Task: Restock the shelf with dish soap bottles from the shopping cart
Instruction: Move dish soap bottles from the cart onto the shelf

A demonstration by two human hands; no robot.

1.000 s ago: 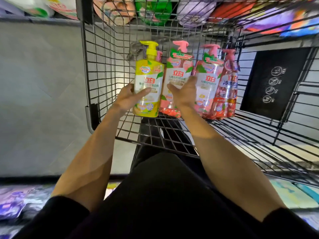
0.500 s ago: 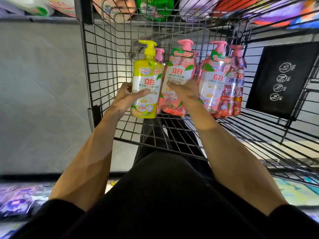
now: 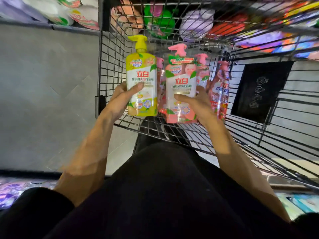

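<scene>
Inside the wire shopping cart, my left hand grips a yellow dish soap bottle with a yellow pump, held upright and raised. My right hand grips a pink dish soap bottle with a pink pump, held beside the yellow one. Behind them stand more pink bottles: one partly hidden, and a red-pink bottle at the right. Another pink pump peeks out between the two held bottles.
A black sign panel hangs on the cart's right side. Shelves with colourful packaged goods run behind the cart, and white packs lie at the upper left. Grey floor lies left of the cart. Packaged goods sit at the bottom.
Both hands have closed fully round their bottles and lifted them up off the cart floor and towards me; the other bottles stay standing in the cart.
</scene>
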